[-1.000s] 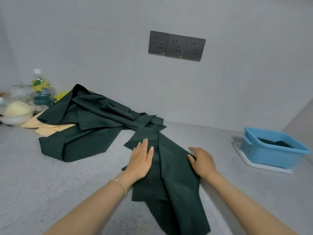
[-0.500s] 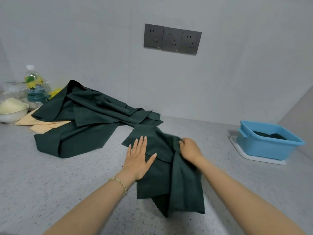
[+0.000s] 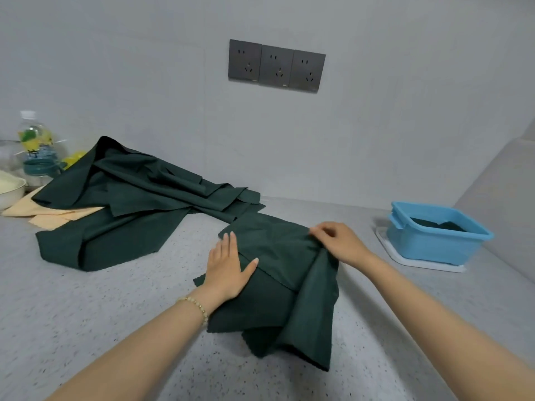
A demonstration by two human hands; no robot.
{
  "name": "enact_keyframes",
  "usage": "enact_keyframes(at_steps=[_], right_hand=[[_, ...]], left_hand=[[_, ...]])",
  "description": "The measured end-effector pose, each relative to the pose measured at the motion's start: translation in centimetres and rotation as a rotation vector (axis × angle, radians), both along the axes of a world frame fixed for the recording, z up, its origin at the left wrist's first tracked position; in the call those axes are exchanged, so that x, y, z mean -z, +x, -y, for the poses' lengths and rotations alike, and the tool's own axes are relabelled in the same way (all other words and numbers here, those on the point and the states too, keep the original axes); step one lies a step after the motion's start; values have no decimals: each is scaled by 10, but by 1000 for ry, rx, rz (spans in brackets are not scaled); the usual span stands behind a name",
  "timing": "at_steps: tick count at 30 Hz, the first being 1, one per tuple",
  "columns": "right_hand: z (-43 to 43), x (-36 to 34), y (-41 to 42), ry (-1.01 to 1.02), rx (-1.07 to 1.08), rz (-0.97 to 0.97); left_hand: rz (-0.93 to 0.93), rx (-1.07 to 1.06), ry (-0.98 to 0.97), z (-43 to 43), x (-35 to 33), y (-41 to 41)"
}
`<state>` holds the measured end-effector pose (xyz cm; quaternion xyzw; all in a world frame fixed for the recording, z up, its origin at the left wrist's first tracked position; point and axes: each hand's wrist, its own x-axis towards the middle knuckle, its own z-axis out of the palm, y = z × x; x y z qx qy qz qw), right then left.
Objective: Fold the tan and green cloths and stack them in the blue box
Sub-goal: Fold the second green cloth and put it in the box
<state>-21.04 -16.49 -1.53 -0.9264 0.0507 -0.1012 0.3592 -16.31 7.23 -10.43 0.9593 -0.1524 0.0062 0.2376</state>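
Green cloth (image 3: 278,253) under left grip (image 3: 228,270), right grip (image 3: 338,244)

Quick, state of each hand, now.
Left hand: open, pressing flat on the green cloth.
Right hand: closed, pinching the same cloth's folded edge.

- green cloth (image 3: 275,250): a second ago a long strip trailing toward the viewer. It is now doubled over and shorter, with the upper layer spread across the far part and the near end hanging in loose pleats.
- right hand (image 3: 340,243): formerly flat at the cloth's right edge, then bunching a fold leftward. It now pinches that fold, carried out to the far right.
- left hand (image 3: 228,267): shifted from the cloth's middle to its left edge.
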Motion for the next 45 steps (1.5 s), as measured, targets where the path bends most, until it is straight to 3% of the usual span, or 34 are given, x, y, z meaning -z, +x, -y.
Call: enact_keyframes(at_steps=[2,4,5,7,9,11,13,17,20,24,26,29,31,34,36,38,42,45], right_hand=[[-21,-6,1,-216,-67,-280],[-36,-2,4,-571,-85,-568],[-41,4,6,-734,-76,-601],[-49,19,8,-879,-98,-418],[-56,29,8,-874,-221,-176],[-59,37,9,-801,-265,-194],[-60,48,10,-717,-171,-298],[-57,60,8,-756,-51,-101],[-41,47,20,-398,44,-123],[-11,7,39,390,140,-287],[8,-16,48,803,140,-368],[44,-40,66,1002,157,-374],[63,-44,78,920,209,-384],[83,-31,95,497,394,-254],[86,-19,99,180,473,-53],[75,-7,95,58,413,81],[38,36,80,-206,262,23],[21,70,64,-323,78,-204]], left_hand=[[-106,-66,54,7,0,-3],[-112,-49,47,7,-1,-5],[-104,-29,-8,6,-3,-5],[-89,31,-187,1,-5,-4],[-73,94,-347,-2,-8,-4],[-72,132,-407,-3,-11,-6],[-68,171,-449,-2,-13,-6],[-138,227,-416,-3,-19,-8],[-230,180,-417,-10,-26,2],[-323,134,-331,-22,-68,31],[-346,159,-88,-30,-108,65],[-142,50,435,-30,-172,122],[143,-83,622,-23,-196,147],[424,-193,487,8,-193,161],[370,-173,219,39,-165,151],[236,-100,106,69,-126,133],[-165,90,292,95,-37,93],[-114,87,372,90,9,77]])
